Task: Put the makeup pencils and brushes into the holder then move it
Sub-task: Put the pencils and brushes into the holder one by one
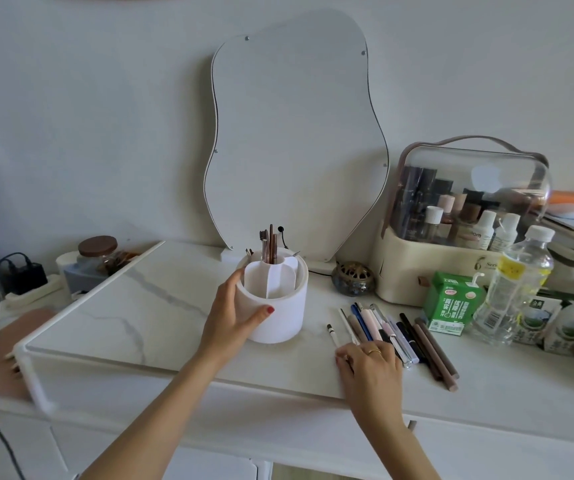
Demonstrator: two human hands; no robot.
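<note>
steadying the holder (273, 303) with the left hand (232, 313) — thumb and fingers wrapped round its near-left wall, clamped on it — while the right hand (370, 367) rests palm-down on the counter (174, 306) at the near ends of the loose pencils (393, 332). whether its fingers have closed on a pencil cannot be told; the fingertips are hidden under the hand. the holder stands upright at mid-counter, in front of the mirror (296, 133); a few brown pencils and brushes (271, 245) already stand in a rear compartment. the row of a dozen or so pencils lies just right of the holder, apart from it. step in hand, as judged: loading, early on — most items are not yet in. next move calls for pinching one pencil free of its neighbours, lifting it, and dropping it end-first into an open compartment. writing: the green carton (452, 303) bears chinese characters, too small to read surely; the case (465, 230) shows "ser…", cut off by the bottle (517, 282).
</note>
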